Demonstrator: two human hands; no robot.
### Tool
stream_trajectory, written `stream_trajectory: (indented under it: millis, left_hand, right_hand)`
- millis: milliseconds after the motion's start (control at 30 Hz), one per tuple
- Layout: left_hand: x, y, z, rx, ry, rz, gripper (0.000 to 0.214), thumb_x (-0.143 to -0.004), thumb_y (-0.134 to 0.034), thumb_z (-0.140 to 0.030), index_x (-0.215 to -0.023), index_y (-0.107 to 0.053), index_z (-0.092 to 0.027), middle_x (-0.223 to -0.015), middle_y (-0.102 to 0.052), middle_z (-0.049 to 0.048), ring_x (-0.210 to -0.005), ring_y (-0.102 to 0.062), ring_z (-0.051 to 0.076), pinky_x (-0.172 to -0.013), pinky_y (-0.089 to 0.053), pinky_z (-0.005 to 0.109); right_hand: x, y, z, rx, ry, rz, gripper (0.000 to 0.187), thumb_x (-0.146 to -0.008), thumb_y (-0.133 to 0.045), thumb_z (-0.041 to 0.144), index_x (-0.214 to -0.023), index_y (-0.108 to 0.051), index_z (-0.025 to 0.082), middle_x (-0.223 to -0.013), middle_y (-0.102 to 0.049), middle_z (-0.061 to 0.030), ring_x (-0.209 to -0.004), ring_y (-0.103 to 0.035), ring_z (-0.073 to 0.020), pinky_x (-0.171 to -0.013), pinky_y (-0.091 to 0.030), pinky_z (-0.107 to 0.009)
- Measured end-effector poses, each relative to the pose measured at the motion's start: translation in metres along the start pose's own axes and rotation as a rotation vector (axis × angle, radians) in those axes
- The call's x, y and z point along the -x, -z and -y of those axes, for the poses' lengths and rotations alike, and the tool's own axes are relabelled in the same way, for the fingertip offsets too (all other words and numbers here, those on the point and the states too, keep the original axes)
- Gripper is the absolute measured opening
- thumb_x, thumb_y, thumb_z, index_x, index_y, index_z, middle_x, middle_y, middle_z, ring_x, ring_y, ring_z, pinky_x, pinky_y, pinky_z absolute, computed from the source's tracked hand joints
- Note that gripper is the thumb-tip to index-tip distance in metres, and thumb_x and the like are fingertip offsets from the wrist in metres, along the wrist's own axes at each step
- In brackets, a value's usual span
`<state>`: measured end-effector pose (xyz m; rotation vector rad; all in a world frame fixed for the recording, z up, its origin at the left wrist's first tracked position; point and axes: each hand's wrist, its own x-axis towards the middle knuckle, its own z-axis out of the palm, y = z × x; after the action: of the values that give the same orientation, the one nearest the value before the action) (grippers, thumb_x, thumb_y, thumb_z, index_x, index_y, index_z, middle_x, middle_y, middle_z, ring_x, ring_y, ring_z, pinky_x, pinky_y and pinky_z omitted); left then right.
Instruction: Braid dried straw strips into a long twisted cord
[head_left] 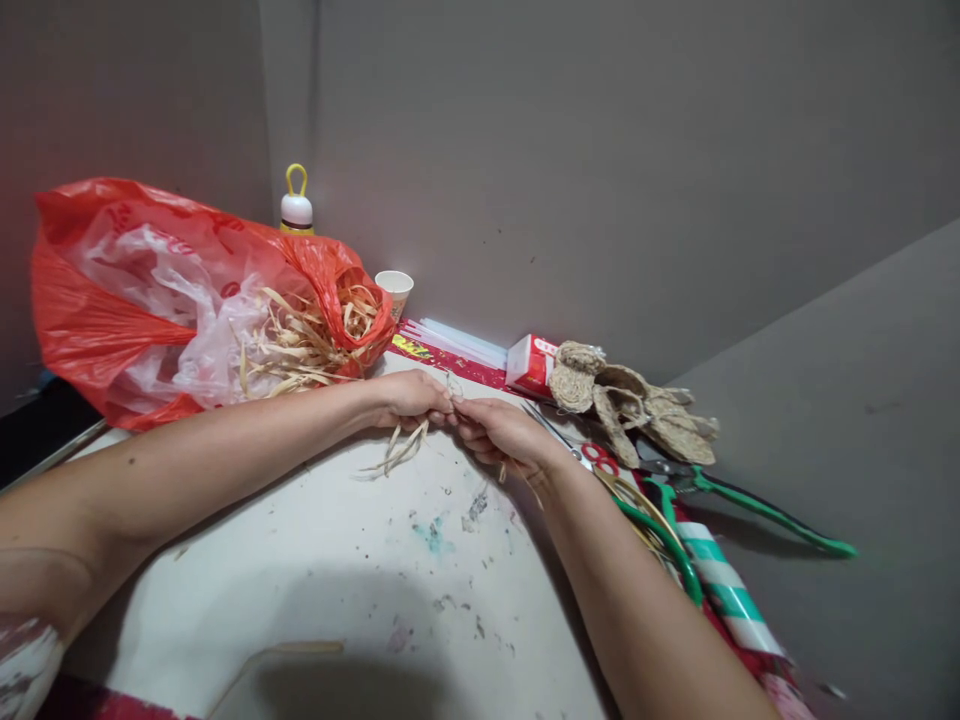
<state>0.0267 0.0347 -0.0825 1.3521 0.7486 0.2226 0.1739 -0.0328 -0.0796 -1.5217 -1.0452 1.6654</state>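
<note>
- Fingers (472, 430) of the left hand (411, 395) and right hand (510, 430) are pinched on dried straw strips (403, 450) near the frame's centre; some ends are left dangling.
- Loose straw (300, 345) is bunched at the red plastic bag (75, 330), centre left.
- 1 pair of red-handled scissors (576, 452) is laid right of centre.

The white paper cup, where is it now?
In the head view, the white paper cup is slightly left of centre, beyond the left hand, just right of the crumpled red plastic bag.
</note>
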Motion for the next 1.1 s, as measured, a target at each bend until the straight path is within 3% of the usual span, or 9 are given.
stream_trajectory:
  millis: [200, 333, 533, 800, 933, 1100]
  left_hand:
    - [0.0, 0.004, -0.003, -0.064, -0.053, 0.107, 0.014, -0.072, -0.051, -0.012, -0.058, -0.056, -0.012, -0.046, -0.045, -0.0049, -0.036, -0.024, 0.003, -0.036, -0.012, 0.018]
    - [0.0, 0.006, -0.003, -0.165, -0.074, 0.057, 0.013, -0.07, -0.051, -0.012, -0.057, -0.053, -0.014, -0.045, -0.044, -0.0058, -0.036, -0.027, 0.004, -0.037, -0.015, 0.018]
    - [-0.001, 0.009, 0.002, -0.449, -0.178, -0.029, 0.009, -0.07, -0.056, -0.017, -0.064, -0.063, -0.014, -0.054, -0.054, -0.0035, -0.046, -0.04, 0.005, -0.048, -0.03, 0.016]
    - [0.009, 0.011, -0.014, -0.683, -0.09, -0.071, 0.015, -0.072, -0.051, -0.02, -0.062, -0.061, -0.015, -0.045, -0.038, -0.0056, -0.039, -0.027, 0.006, -0.041, -0.02, 0.02]
    - [0.015, -0.001, -0.018, -0.72, -0.075, -0.063, 0.017, -0.074, -0.048, -0.022, -0.063, -0.059, -0.015, -0.049, -0.043, -0.0031, -0.042, -0.034, 0.007, -0.044, -0.025, 0.02]
    - [0.023, -0.032, -0.007, -1.029, -0.201, -0.269, 0.012, -0.073, -0.051, -0.02, -0.069, -0.06, -0.014, -0.072, -0.062, 0.0084, -0.069, -0.056, 0.017, -0.059, -0.036, 0.023]
  right_hand:
    - [0.001, 0.006, 0.0, 0.147, -0.021, 0.038, 0.03, -0.084, -0.046, 0.036, -0.067, -0.055, 0.013, -0.045, -0.025, 0.01, -0.033, -0.014, -0.0019, -0.031, -0.008, -0.015]
    - [0.002, 0.006, 0.0, 0.112, -0.029, 0.054, 0.026, -0.08, -0.05, 0.034, -0.061, -0.047, 0.016, -0.044, -0.028, 0.0098, -0.032, -0.016, -0.0016, -0.031, -0.008, -0.015]
    - [-0.002, 0.006, -0.004, 0.041, -0.026, 0.067, 0.024, -0.072, -0.052, 0.027, -0.053, -0.041, 0.018, -0.039, -0.026, 0.0103, -0.031, -0.014, -0.0015, -0.03, -0.008, -0.015]
    - [-0.002, -0.004, -0.005, 0.102, -0.007, -0.074, 0.016, -0.069, -0.05, 0.02, -0.055, -0.052, 0.014, -0.036, -0.025, 0.0105, -0.031, -0.014, -0.0015, -0.03, -0.009, -0.016]
    - [-0.002, -0.007, -0.005, -0.013, -0.013, -0.046, 0.015, -0.068, -0.053, 0.02, -0.055, -0.05, 0.015, -0.037, -0.025, 0.0108, -0.031, -0.015, -0.0016, -0.031, -0.009, -0.016]
    - [-0.006, -0.001, -0.008, -0.145, -0.036, 0.039, 0.034, -0.071, -0.053, 0.023, -0.048, -0.029, 0.02, -0.039, -0.024, 0.0097, -0.033, -0.015, -0.0015, -0.032, -0.011, -0.015]
